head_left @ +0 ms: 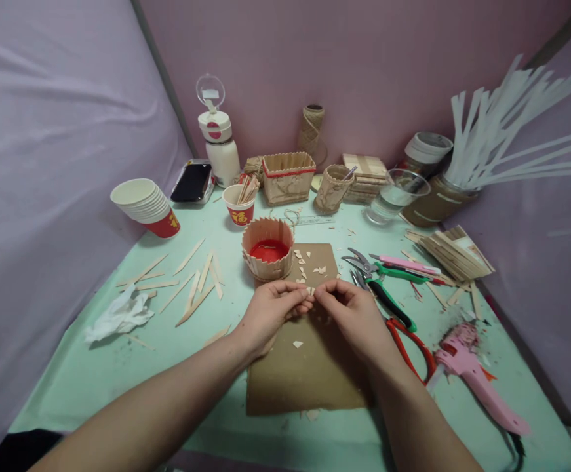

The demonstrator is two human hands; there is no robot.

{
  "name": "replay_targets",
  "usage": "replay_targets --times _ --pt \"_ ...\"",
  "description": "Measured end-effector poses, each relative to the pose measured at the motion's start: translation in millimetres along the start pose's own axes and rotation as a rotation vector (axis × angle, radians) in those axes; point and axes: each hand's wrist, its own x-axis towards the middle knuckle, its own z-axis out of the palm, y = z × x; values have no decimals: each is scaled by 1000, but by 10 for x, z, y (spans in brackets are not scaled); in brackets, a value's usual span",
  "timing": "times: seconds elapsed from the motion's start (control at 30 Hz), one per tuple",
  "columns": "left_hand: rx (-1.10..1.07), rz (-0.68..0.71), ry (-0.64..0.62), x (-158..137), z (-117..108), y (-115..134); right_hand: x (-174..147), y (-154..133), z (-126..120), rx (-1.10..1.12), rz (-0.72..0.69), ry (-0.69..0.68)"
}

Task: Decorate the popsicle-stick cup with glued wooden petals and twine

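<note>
One chip, pinched

Your left hand and right hand close thumb-to-finger on it, above one cardboard sheet strewn with small chips. One round tub stands just beyond; one glue gun lies right; one bottle and one phone stay far left. The table is pale green, the back wall pink, with lilac cloth either side.

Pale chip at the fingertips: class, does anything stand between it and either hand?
Nothing visible does: the left hand and the right hand meet at the pale chip, over the cardboard.
</note>
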Motion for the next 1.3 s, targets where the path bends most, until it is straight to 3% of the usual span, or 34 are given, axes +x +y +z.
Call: replay_targets --times 0.67,0.77,0.9,1.0,1.13,1.2,1.3 --pt "-6 -50 0 26 -1 -18 -7 5 17 4 32 13" --pt "206 32 19 20 -8 -18 -1 -7 -16 45 36 65" --pt "888 414 -66 -23 -51 -51 11 -38 -97 95 -27 243" --pt "1294 639 -153 -31 -91 -103 12 -63 -147 170 -226 513" --pt "1483 684 -155 1 -120 -158 -6 -93 -158 257 -603 903" --pt "1507 703 -143 14 -130 -171 -22 -99 -144 214 -680 916" --pt "1520 755 -105 21 -151 -174 -50 -86 -115 141 -626 786"
